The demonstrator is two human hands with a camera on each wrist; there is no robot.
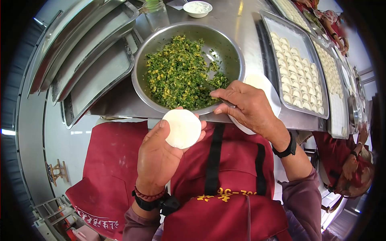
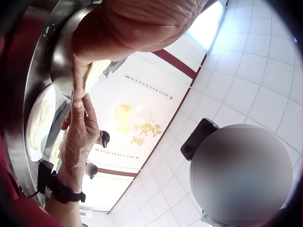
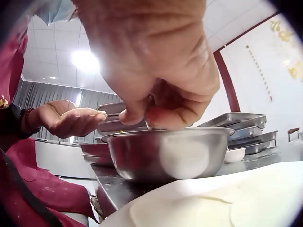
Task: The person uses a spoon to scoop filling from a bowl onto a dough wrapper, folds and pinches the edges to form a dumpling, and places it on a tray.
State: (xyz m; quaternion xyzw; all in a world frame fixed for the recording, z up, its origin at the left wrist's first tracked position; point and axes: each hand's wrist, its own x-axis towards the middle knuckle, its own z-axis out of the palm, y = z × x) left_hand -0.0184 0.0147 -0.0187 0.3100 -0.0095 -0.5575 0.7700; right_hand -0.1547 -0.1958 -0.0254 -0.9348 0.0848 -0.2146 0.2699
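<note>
On the fingers of my left hand lies a round white dumpling wrapper, its edge held under the thumb. My right hand pinches the metal handle of a utensil, whose far end is sunk in chopped green and yellow filling. This filling heaps in a wide steel bowl at the table's front edge. The right wrist view shows the right hand over the rim of the bowl, with the left hand beside it, palm up.
Right of the bowl, a white plate carries more wrappers. A metal tray holds rows of folded dumplings. Stacked steel trays stand at left. A small white bowl and a glass jar sit behind. Other people work at right.
</note>
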